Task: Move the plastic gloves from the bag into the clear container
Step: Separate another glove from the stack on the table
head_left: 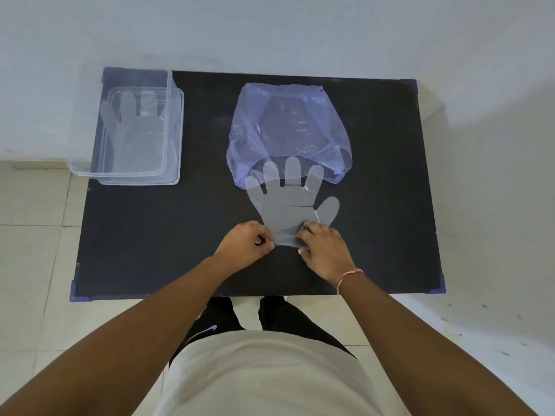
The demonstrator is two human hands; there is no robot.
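Observation:
A translucent plastic glove point(290, 205) lies flat on the black table, fingers pointing away from me and partly over the mouth of the blue plastic bag point(288, 127). My left hand point(244, 243) pinches the left side of the glove's cuff. My right hand point(324, 247) pinches the right side of the cuff. The clear container point(174, 127) stands at the table's far left corner, with another glove point(135, 127) lying inside it.
The black table point(150, 235) has purple corner guards and stands against a white wall. Pale floor tiles surround it. My legs and shirt fill the lower view.

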